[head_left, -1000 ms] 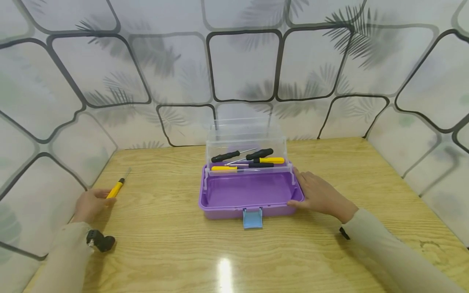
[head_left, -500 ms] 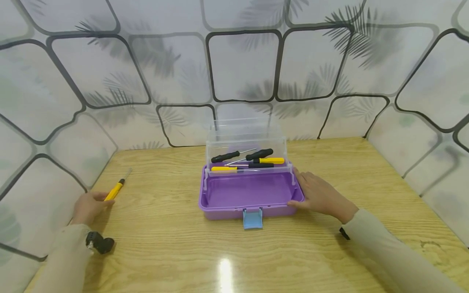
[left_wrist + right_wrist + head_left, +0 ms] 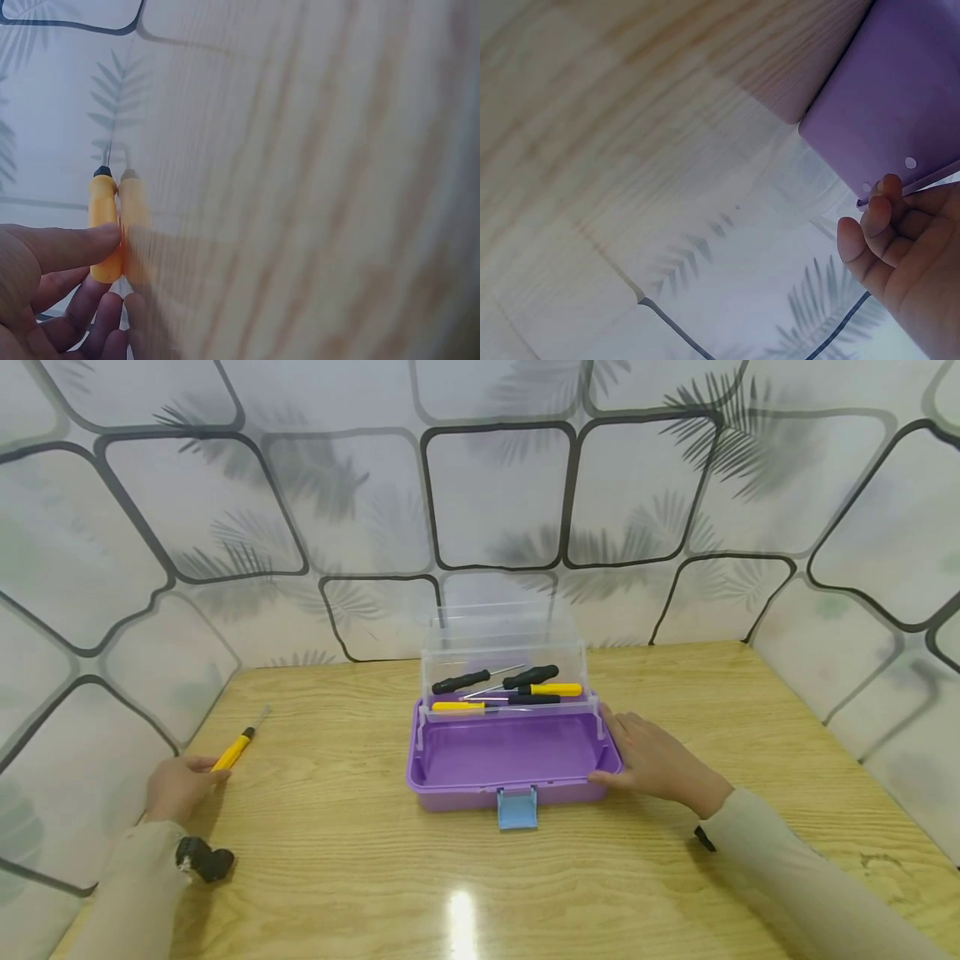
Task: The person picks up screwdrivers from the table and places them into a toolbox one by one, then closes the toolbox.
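Observation:
At the left of the head view, my left hand (image 3: 178, 787) pinches a yellow-handled screwdriver (image 3: 234, 752) near the butt of its handle. In the left wrist view, the thumb lies across the yellow handle (image 3: 103, 199), low against the table. A purple toolbox (image 3: 513, 752) stands mid-table with its blue latch (image 3: 517, 810) hanging down. My right hand (image 3: 651, 756) holds the box's right end, thumb on the front rim and fingers along the side. Several black and yellow screwdrivers (image 3: 536, 675) lie in the raised clear tray (image 3: 495, 653) at the back of the box.
The wooden table (image 3: 330, 860) reaches back to a patterned wall covering (image 3: 498, 493), which also closes off both sides. My left hand is close to the left side of that covering. A bright reflection shines on the table near the front.
My left hand has slid slightly left and toward me, with the yellow screwdriver shifting a little along with it. My right hand and the toolbox have stayed put.

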`<state>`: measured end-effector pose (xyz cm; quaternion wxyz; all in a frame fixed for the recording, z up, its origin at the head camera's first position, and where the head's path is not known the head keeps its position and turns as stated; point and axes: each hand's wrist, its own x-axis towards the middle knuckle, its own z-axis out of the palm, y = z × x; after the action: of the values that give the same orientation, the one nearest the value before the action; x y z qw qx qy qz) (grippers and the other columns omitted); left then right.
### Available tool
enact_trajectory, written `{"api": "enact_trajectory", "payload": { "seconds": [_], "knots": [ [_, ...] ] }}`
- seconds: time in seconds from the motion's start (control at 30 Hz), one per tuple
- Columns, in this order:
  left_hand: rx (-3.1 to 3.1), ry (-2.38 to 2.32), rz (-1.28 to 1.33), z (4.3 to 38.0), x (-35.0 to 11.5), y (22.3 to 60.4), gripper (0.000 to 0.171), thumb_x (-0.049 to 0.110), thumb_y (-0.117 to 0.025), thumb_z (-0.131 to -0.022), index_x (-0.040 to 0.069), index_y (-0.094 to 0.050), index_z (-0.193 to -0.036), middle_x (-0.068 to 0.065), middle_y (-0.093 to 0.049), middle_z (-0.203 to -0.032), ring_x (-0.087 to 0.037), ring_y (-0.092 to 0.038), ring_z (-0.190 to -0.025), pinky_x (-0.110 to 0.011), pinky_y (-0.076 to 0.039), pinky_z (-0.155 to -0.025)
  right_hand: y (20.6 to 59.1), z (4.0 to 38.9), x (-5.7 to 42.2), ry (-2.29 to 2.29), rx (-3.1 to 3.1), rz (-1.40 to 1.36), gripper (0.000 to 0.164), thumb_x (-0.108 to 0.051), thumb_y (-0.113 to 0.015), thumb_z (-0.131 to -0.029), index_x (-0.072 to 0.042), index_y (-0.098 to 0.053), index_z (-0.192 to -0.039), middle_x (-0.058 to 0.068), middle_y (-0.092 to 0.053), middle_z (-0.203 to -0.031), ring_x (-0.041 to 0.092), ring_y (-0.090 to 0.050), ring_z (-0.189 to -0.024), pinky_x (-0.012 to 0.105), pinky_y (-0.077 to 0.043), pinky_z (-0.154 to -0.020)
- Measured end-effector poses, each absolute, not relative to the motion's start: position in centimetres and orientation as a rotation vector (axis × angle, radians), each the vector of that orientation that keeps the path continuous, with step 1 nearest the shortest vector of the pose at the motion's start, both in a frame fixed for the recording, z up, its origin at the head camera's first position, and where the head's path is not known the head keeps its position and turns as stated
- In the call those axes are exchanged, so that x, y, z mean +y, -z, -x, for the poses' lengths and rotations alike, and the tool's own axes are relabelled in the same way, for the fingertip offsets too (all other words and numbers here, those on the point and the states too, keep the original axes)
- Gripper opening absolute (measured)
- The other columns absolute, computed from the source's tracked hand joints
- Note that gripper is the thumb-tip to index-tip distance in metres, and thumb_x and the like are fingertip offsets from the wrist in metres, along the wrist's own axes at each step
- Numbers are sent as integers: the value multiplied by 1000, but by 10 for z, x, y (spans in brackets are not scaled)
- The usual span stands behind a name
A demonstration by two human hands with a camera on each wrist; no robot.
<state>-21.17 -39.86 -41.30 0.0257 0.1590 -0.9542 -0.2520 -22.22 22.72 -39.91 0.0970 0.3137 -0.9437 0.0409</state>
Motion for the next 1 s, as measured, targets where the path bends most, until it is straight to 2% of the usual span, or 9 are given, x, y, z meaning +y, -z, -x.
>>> {"api": "enact_trajectory", "payload": {
  "seconds": [0.2,0.37,0.43,0.5,0.57,0.63,0.73,0.83,1.0],
  "knots": [
    [-2922,807,-559,212,-398,412,42,22,-65,-85,-9,-62,-113,-27,-65,-94,-27,-49,-77,-28,-32,-61,398,222,227,-112,-2799,-927,103,-64,-58,-80,16,-28,-139,29,-57,-118,34,-57,-105,47,-48,-91],
    [-2894,838,-587,212,-396,411,43,22,-65,-84,-9,-62,-113,-9,-66,-69,-20,-49,-68,-25,-33,-57,398,222,228,-111,-2796,-928,104,-65,-56,-81,16,-28,-139,29,-57,-118,34,-57,-105,47,-48,-92],
    [-2882,849,-590,212,-395,411,43,21,-65,-83,-9,-62,-113,-5,-66,-66,-18,-48,-66,-24,-34,-56,398,222,228,-111,-2799,-929,104,-64,-56,-81,16,-27,-139,30,-57,-118,34,-57,-105,47,-48,-92],
    [-2876,870,-605,212,-395,411,45,21,-64,-83,-9,-61,-115,-8,-67,-68,-18,-50,-66,-25,-34,-56,397,222,228,-111,-2807,-928,103,-64,-57,-81,16,-27,-140,30,-56,-120,35,-57,-107,47,-47,-93],
    [-2869,889,-626,212,-394,411,46,22,-64,-83,-9,-60,-117,-18,-69,-78,-21,-52,-71,-26,-35,-57,398,222,228,-111,-2813,-925,103,-63,-58,-81,16,-27,-139,30,-56,-120,35,-57,-107,48,-47,-94],
    [-2865,893,-648,213,-393,411,47,23,-62,-84,-9,-59,-119,-27,-66,-96,-26,-53,-79,-27,-34,-61,398,222,227,-109,-2811,-926,102,-62,-58,-81,16,-28,-139,30,-56,-120,35,-57,-107,48,-47,-94],
    [-2851,905,-664,214,-391,411,47,23,-58,-88,-10,-57,-121,-32,-58,-117,-34,-52,-92,-30,-35,-67,399,222,227,-103,-2801,-924,102,-61,-60,-80,16,-29,-139,30,-57,-118,35,-57,-105,47,-48,-92],
    [-2825,891,-629,214,-386,408,45,23,-56,-90,-11,-57,-120,-33,-55,-121,-41,-51,-102,-38,-38,-74,399,222,227,-100,-2795,-918,102,-60,-62,-79,16,-28,-139,29,-58,-117,34,-57,-104,47,-48,-92],
    [-2800,839,-524,214,-376,401,43,23,-57,-91,-13,-59,-115,-33,-58,-116,-45,-52,-103,-42,-41,-77,398,222,227,-102,-2801,-914,103,-59,-63,-79,15,-28,-140,29,-57,-118,34,-57,-105,47,-48,-92]
  ]
}}
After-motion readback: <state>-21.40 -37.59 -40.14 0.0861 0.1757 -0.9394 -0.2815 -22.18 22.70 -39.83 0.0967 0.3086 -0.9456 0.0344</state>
